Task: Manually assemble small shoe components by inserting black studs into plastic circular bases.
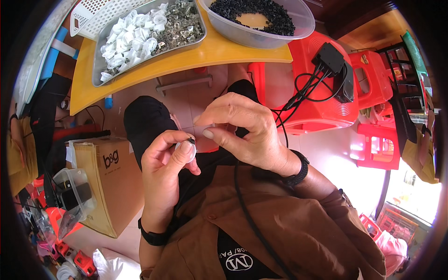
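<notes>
Over my lap, my left hand (167,161) pinches a small round white plastic part (190,153) between thumb and finger. A tiny black piece (191,140) sits at the top of that part. Just to the right, my right hand (245,130) has its thumb and forefinger brought close together; whether anything is between them I cannot make out. On the yellow table ahead, a metal tray (99,70) carries white plastic parts (127,39) and small metal pieces (179,28). Beside it stands a clear plastic basin (273,42) with many small black pieces (280,21).
A white perforated basket (86,23) stands behind the tray on the yellow table (154,77). Black cables and adapters (329,58) lie on a red stool (322,114) at the right. To my left are a cardboard box (112,186) and a clear container (77,193).
</notes>
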